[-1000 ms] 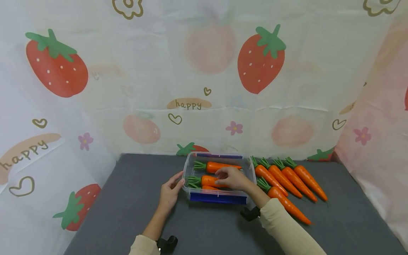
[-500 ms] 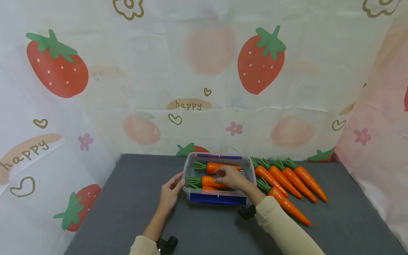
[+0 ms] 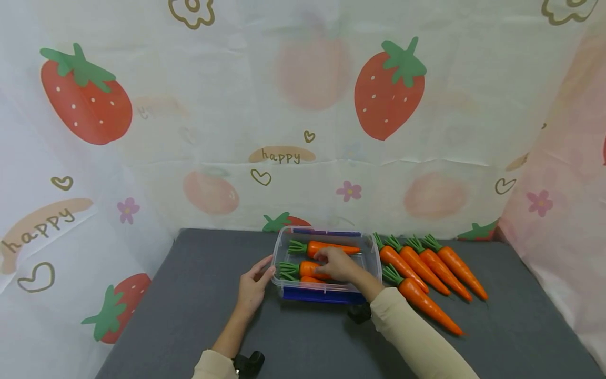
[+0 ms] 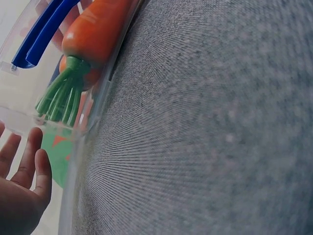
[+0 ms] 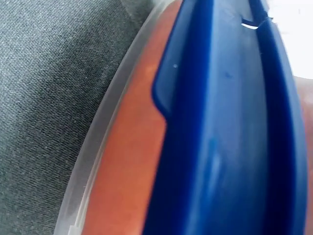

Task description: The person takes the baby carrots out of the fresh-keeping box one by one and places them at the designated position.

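A clear plastic box [image 3: 374, 258] with blue latches [image 3: 322, 295] stands at the back middle of the table and holds three orange carrots with green tops. My left hand [image 3: 253, 287] rests at the box's left end, fingers extended, as the left wrist view also shows. Inside the box, my right hand [image 3: 336, 265] has bent fingers over the middle carrot [image 3: 307, 268], covering its thin end; I cannot tell whether they grip it. The far carrot [image 3: 331, 247] lies behind that hand, and the near carrot [image 3: 311, 280] shows just inside the front wall. A blue latch [image 5: 225, 117] fills much of the right wrist view.
Several carrots [image 3: 442, 269] lie slanting on the grey table [image 3: 208, 273] to the right of the box. One carrot [image 3: 428, 305] lies nearer the front, beside my right sleeve. A fruit-printed cloth [image 3: 331, 200] hangs behind the table and along both sides.
My right hand has shifted a little left along the middle carrot, and its forearm has moved left too. The left hand, the box and the carrots keep their places.
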{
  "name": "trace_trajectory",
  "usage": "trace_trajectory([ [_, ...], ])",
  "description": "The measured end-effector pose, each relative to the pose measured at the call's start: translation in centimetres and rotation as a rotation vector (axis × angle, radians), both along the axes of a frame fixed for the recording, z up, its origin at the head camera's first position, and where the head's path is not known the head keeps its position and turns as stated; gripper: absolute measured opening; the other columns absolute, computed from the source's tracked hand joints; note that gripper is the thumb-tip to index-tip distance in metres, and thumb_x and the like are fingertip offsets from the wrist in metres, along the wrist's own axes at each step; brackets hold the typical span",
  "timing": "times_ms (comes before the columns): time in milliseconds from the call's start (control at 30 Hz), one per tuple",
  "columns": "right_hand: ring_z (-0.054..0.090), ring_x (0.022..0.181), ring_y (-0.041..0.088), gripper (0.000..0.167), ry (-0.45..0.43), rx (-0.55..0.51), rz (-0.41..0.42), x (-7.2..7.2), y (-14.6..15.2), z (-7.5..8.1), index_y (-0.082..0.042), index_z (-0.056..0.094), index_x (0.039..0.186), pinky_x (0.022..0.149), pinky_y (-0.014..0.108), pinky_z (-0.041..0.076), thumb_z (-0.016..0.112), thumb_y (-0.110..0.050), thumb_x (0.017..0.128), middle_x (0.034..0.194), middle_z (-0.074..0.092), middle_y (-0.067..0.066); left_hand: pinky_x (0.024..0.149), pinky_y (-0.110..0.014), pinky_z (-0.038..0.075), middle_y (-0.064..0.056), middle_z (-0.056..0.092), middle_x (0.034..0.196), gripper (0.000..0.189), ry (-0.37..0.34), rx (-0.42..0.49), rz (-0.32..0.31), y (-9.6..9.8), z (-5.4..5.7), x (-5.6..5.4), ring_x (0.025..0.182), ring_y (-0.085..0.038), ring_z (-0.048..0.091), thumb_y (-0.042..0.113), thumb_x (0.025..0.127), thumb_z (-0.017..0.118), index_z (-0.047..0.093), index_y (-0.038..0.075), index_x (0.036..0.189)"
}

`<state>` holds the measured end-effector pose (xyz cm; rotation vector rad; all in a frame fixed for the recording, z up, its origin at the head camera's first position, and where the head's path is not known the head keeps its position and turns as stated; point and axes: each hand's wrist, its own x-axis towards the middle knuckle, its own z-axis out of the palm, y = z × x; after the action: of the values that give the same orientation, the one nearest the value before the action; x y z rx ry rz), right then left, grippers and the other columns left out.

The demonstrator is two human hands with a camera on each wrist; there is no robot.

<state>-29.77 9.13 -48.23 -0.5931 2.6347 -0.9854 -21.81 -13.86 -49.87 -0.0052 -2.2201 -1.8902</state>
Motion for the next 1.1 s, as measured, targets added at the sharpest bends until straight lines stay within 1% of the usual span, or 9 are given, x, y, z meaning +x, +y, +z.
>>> trace_trajectory([
  [167, 0.06, 0.114, 0.029, 0.035, 0.002, 0.01, 0.018, -0.25, -0.15, -0.54, -0.003, 0.065, 0.119, 0.099, 0.045, 0.047, 0.072, -0.017, 0.088, 0.121, 0.066, 0.012, 0.071, -0.014, 0.046, -0.026, 0.063, 0.125, 0.038, -0.005, 0.015, -0.005, 0.03, -0.03, 0.1, 0.081, 0.009, 0.06, 0.007, 0.093, 0.064, 0.06, -0.004, 0.129],
  [400, 0.063, 0.104, 0.026, 0.034, -0.013, 0.009, 0.057, -0.43, -0.32, -0.85, -0.002, 0.065, 0.119, 0.094, 0.043, 0.05, 0.071, -0.013, 0.088, 0.111, 0.068, 0.012, 0.07, -0.014, 0.045, -0.027, 0.064, 0.123, 0.038, -0.007, 0.011, 0.002, 0.11, 0.2, 0.14, 0.08, 0.009, 0.06, 0.006, 0.092, 0.065, 0.061, -0.004, 0.128],
  [600, 0.062, 0.105, 0.026, 0.035, -0.029, 0.02, 0.076, -0.66, -0.27, -0.97, -0.003, 0.064, 0.123, 0.094, 0.044, 0.05, 0.069, -0.01, 0.089, 0.115, 0.067, 0.012, 0.069, -0.014, 0.045, -0.029, 0.065, 0.119, 0.037, 0.008, 0.028, 0.006, 0.1, 0.44, 0.05, 0.08, 0.003, 0.063, 0.005, 0.091, 0.065, 0.061, -0.006, 0.127],
  [700, 0.062, 0.106, 0.026, 0.034, -0.035, 0.024, 0.071, -0.71, -0.26, -1.0, -0.003, 0.064, 0.122, 0.094, 0.043, 0.05, 0.069, -0.011, 0.089, 0.116, 0.067, 0.012, 0.069, -0.014, 0.045, -0.028, 0.065, 0.12, 0.037, 0.012, 0.031, 0.005, 0.08, 0.42, -0.02, 0.08, 0.004, 0.063, 0.005, 0.091, 0.065, 0.061, -0.006, 0.127],
  [833, 0.062, 0.103, 0.024, 0.033, -0.035, 0.041, 0.054, -0.73, -0.29, -0.98, -0.004, 0.065, 0.119, 0.094, 0.042, 0.05, 0.071, -0.013, 0.088, 0.113, 0.068, 0.01, 0.069, -0.013, 0.045, -0.028, 0.064, 0.121, 0.038, 0.01, 0.033, 0.004, 0.08, 0.35, -0.02, 0.077, 0.008, 0.061, 0.004, 0.091, 0.065, 0.061, -0.006, 0.127],
  [967, 0.062, 0.102, 0.023, 0.032, -0.037, 0.05, 0.042, -0.65, -0.26, -0.93, -0.004, 0.065, 0.118, 0.094, 0.042, 0.05, 0.072, -0.014, 0.088, 0.112, 0.068, 0.01, 0.069, -0.013, 0.045, -0.028, 0.064, 0.122, 0.038, 0.005, 0.039, 0.002, 0.1, 0.27, 0.06, 0.077, 0.008, 0.06, 0.004, 0.091, 0.065, 0.061, -0.006, 0.127],
  [1033, 0.062, 0.103, 0.024, 0.032, -0.036, 0.054, 0.046, -0.59, -0.18, -0.9, -0.003, 0.065, 0.118, 0.095, 0.042, 0.05, 0.071, -0.014, 0.088, 0.113, 0.067, 0.01, 0.07, -0.013, 0.045, -0.028, 0.064, 0.121, 0.037, 0.003, 0.038, 0.002, 0.11, 0.23, 0.1, 0.08, 0.001, 0.064, 0.004, 0.091, 0.065, 0.061, -0.006, 0.127],
  [1100, 0.062, 0.104, 0.024, 0.033, -0.034, 0.061, 0.054, -0.51, -0.08, -0.81, -0.003, 0.065, 0.118, 0.095, 0.043, 0.05, 0.071, -0.014, 0.088, 0.114, 0.067, 0.011, 0.07, -0.013, 0.045, -0.028, 0.064, 0.121, 0.037, -0.001, 0.038, 0.0, 0.12, 0.16, 0.12, 0.082, -0.003, 0.065, 0.005, 0.091, 0.065, 0.061, -0.005, 0.127],
])
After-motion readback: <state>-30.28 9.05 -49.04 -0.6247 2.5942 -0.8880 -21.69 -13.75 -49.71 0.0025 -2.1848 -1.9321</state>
